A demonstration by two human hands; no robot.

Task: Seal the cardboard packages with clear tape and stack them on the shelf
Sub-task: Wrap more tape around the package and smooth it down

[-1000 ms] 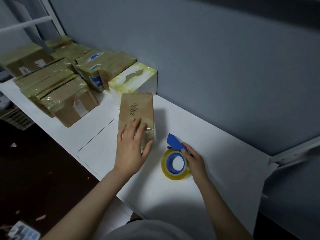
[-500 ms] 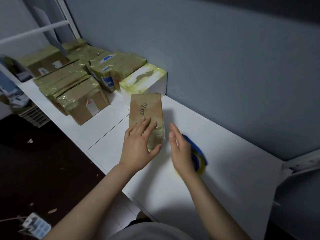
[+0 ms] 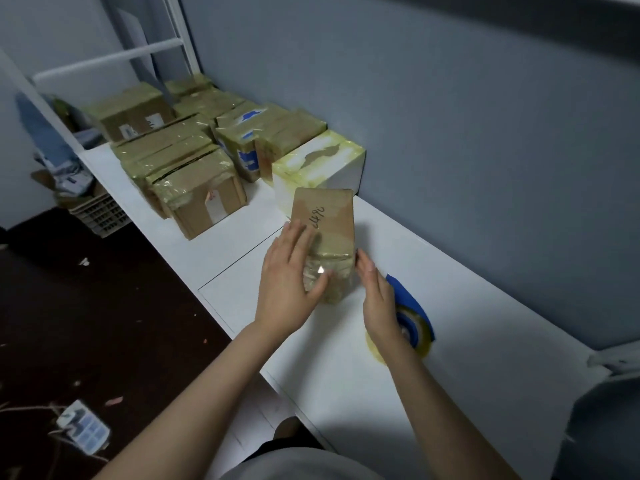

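Observation:
A small brown cardboard package (image 3: 329, 220) marked with handwritten numbers lies on the white shelf (image 3: 467, 306), its near end wrapped in clear tape. My left hand (image 3: 289, 278) lies on its top left, fingers straight and thumb against the taped near end. My right hand (image 3: 377, 299) is beside the package's right edge, fingers straight, fingertips at the corner. A roll of clear tape with a blue dispenser (image 3: 410, 320) lies on the shelf just right of that hand, partly hidden by it.
Several taped cardboard packages (image 3: 194, 168) and a white taped box (image 3: 318, 164) stand along the shelf toward the far left. A white frame post (image 3: 183, 32) rises behind them. A crate (image 3: 100, 213) and scraps lie on the dark floor at left.
My right hand let go of the tape roll and moved left to the package's right side. The package is tipped up slightly at its near end. The view has shifted right.

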